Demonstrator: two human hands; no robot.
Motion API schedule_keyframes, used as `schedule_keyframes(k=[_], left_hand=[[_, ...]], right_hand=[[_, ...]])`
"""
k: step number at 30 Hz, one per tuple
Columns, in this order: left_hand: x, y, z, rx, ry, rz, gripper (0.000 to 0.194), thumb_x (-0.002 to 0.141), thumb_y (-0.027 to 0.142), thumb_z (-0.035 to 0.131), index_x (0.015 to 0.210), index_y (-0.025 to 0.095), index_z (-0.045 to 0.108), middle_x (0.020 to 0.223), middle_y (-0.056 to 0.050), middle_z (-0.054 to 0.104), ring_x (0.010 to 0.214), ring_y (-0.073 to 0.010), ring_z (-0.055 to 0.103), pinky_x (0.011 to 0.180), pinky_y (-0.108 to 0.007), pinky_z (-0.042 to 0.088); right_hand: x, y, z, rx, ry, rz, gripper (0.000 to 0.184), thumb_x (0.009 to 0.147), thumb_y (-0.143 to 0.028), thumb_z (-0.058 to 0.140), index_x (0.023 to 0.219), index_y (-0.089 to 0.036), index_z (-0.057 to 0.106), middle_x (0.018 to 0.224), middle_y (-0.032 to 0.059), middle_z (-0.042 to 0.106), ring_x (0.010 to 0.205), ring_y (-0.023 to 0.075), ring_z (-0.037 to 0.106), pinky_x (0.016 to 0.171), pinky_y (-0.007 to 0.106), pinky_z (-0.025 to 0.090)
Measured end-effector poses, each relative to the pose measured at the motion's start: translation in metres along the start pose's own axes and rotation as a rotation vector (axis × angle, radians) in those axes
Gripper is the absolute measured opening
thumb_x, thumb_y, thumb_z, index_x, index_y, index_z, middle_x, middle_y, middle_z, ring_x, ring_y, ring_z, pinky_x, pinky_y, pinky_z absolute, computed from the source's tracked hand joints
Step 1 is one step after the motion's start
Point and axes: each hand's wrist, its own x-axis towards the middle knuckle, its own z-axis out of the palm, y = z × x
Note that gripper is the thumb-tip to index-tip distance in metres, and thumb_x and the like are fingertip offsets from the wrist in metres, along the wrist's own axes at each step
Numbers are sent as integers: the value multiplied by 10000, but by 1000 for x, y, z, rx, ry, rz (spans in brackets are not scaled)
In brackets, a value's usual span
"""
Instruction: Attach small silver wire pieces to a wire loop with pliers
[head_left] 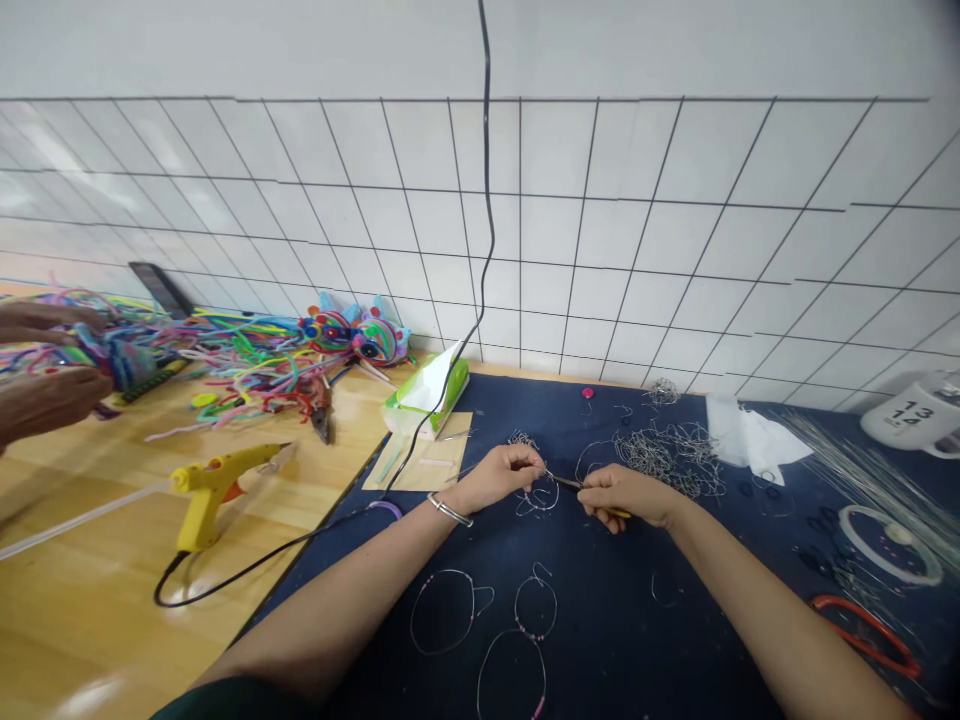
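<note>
My left hand, with a silver bracelet at the wrist, pinches a thin wire loop between thumb and fingers. My right hand is wrapped round a pair of pliers with a yellow handle. The dark jaws point left and meet the wire close to my left fingertips; whether they are closed on it I cannot tell. Nearer to me, several wire loops with small pink beads, one a beaded wire ring, lie on the dark blue mat. A tangled heap of wire pieces lies beyond my right hand.
A yellow glue gun rests on the wooden table at left, its black cord crossing to the mat. Behind stand a tissue box and colourful pipe cleaners. Another person's hand works far left. A white mug stands right.
</note>
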Motion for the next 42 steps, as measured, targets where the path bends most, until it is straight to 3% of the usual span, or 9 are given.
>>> schedule_keyframes(k=[6, 13, 20, 27, 34, 42], left_hand=[[-1, 3, 1, -56, 21, 26, 159, 777, 279, 528, 785, 127, 571, 624, 9, 532, 544, -76, 488, 561, -206, 403], [1, 1, 0, -68, 183, 29, 192, 767, 318, 541, 763, 127, 562, 610, 21, 514, 530, -69, 473, 551, -199, 391], [2, -6, 0, 27, 361, 21, 166, 775, 299, 508, 810, 144, 554, 638, 20, 494, 525, -76, 456, 494, -187, 369], [-2, -3, 7, 276, 438, 125, 84, 744, 204, 512, 736, 159, 582, 620, 19, 508, 567, -88, 453, 552, -199, 360], [0, -8, 9, 155, 411, 52, 97, 750, 229, 505, 770, 160, 570, 595, 30, 522, 503, -78, 478, 502, -190, 363], [1, -10, 10, 95, 342, 27, 126, 755, 275, 519, 756, 157, 561, 605, 33, 523, 501, -75, 510, 504, -184, 396]], right_hand=[[-6, -8, -4, -160, 40, -28, 388, 744, -521, 507, 794, -142, 571, 644, 6, 570, 528, 88, 539, 501, 200, 413], [1, -6, -4, -579, 461, -196, 308, 783, -470, 454, 777, -190, 583, 685, 0, 561, 620, 117, 499, 574, 233, 366], [11, 2, 12, -885, 716, -272, 271, 822, -434, 420, 836, -210, 570, 811, 33, 563, 739, 146, 518, 669, 250, 375], [12, 4, 25, -1120, 824, -239, 289, 849, -421, 385, 853, -196, 567, 800, 69, 558, 754, 167, 521, 678, 260, 363], [12, 2, 27, -1151, 894, -169, 308, 857, -429, 360, 839, -197, 562, 795, 76, 563, 759, 178, 526, 647, 265, 343], [13, 6, 25, -1152, 864, -171, 326, 860, -446, 354, 832, -201, 567, 775, 66, 581, 711, 158, 538, 599, 247, 332]])
